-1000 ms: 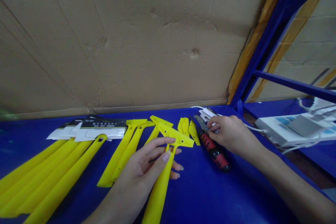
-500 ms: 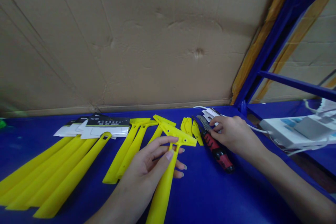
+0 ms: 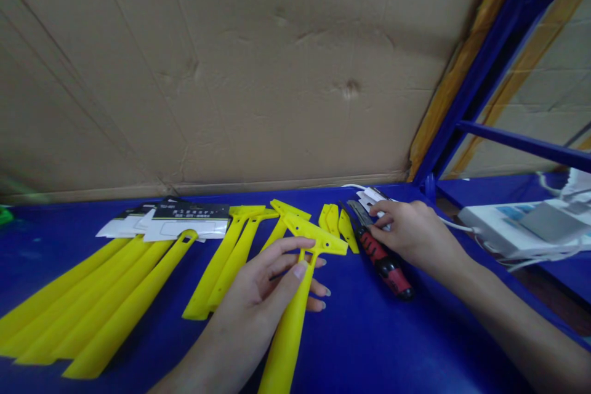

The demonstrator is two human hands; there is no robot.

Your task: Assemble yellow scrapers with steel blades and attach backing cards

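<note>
My left hand (image 3: 272,286) is wrapped round a yellow scraper handle (image 3: 292,326), thumb on its neck, with the wide head pointing up and away. My right hand (image 3: 399,228) is closed at the fingertips over small metal and white pieces (image 3: 367,200); what it pinches is hidden. Just left of that hand lies a red and black screwdriver (image 3: 385,265) on the blue table (image 3: 360,345). Several small yellow plates (image 3: 330,219) rest between the held scraper head and the screwdriver.
Several yellow handles with black and white cards (image 3: 184,220) lie at the left. More yellow scrapers (image 3: 237,258) are beside my left hand. A white power strip (image 3: 503,228) with cables is at the right, by a blue metal frame (image 3: 512,146). Cardboard (image 3: 277,86) stands behind.
Both hands keep nearly the same place and hold. The view has shifted very slightly.
</note>
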